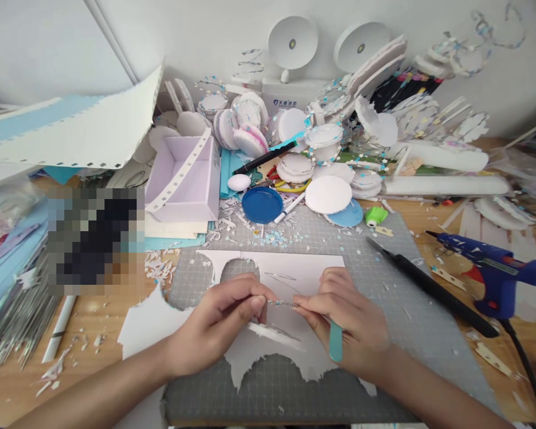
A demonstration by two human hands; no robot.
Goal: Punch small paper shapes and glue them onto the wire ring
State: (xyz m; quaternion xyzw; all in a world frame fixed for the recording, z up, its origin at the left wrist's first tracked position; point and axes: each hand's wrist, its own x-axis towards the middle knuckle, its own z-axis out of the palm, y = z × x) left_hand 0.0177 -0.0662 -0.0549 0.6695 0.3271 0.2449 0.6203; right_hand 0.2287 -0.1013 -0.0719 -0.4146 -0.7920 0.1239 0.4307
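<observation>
We are holding a thin wire (282, 303) stretched short between our two hands, just above the near-middle of the scene. Our left hand (226, 314) is pinching its left end between thumb and fingers, while our right hand (355, 316) is gripping the right end the same way. The right hand is also carrying a teal handle (335, 341) against its palm; its other end is hiding from us, so we are not telling which tool it is. A loop of the wire seems to be standing out on the far side.

Just below, a white disc (274, 335) is showing almost edge-on; we cannot tell whether the left fingers are also touching it. White cardboard (315, 266) with rounded cut-outs is lying underneath on the gray mat (295, 406).

We are judging the step in hand to be twisting or shaping the wire. The next move is probably calling for firm pinches at both ends and a light, even pull, with the teal handle staying clear of the loop.
</observation>
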